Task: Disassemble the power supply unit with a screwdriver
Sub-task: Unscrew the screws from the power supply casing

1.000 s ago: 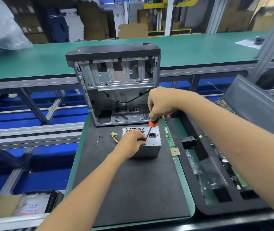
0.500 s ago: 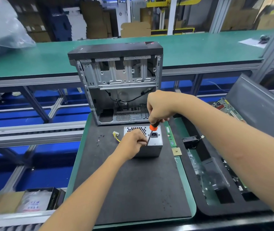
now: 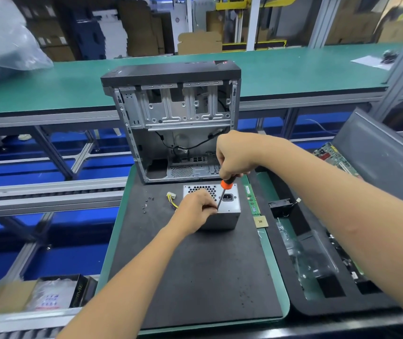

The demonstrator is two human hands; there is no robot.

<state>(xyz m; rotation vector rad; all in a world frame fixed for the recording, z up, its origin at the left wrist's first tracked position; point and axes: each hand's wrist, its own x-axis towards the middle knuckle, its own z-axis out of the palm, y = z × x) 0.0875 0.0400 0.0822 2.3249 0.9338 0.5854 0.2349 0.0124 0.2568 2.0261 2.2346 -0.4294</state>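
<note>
The left hand [image 3: 196, 207] curled over the near left top edge of the power supply [image 3: 222, 214], gripping it. The right hand [image 3: 234, 155] hovered above, fist closed round the screwdriver [image 3: 223, 194], whose shaft slanted down and left, tip meeting the box's top by the left fingers. The grey box stood on the black mat [image 3: 195, 277] on the surface, vent and socket facing up, before the open computer case [image 3: 173, 113]
</note>
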